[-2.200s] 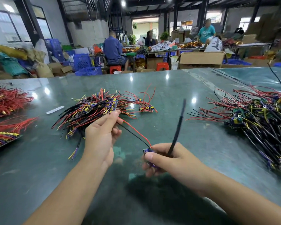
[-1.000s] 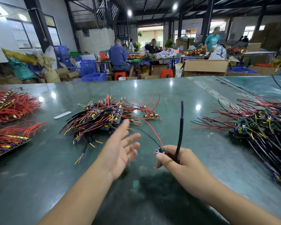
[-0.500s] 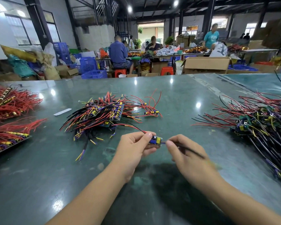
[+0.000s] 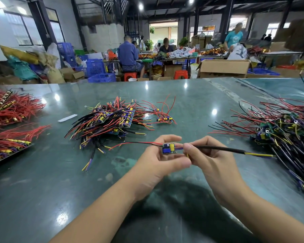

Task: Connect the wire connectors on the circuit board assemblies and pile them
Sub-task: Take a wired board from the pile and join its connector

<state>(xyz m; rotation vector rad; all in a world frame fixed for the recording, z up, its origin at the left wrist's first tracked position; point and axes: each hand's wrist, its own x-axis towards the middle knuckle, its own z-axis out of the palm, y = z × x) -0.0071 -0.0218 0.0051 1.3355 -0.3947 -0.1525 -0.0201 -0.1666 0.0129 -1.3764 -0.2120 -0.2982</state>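
While left hand (image 4: 158, 158) holds small board (image 4: 168, 148); right hand (image 4: 209, 155) pinches sleeved wire (image 4: 218, 148), seemingly.

Overhead lamp glare, wide-angle edge distortion

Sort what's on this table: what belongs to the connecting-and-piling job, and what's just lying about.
Job: small blue circuit board; black sleeved cable; left hand; right hand; centre pile of wired boards; right heap of wired boards.
Lying about: white paper strip; red wire bundles.

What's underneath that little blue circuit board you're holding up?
Under the small circuit board are the left hand's curled fingers, gripping it above the green table. The board's underside is hidden. The right hand pinches its black sleeved wire.
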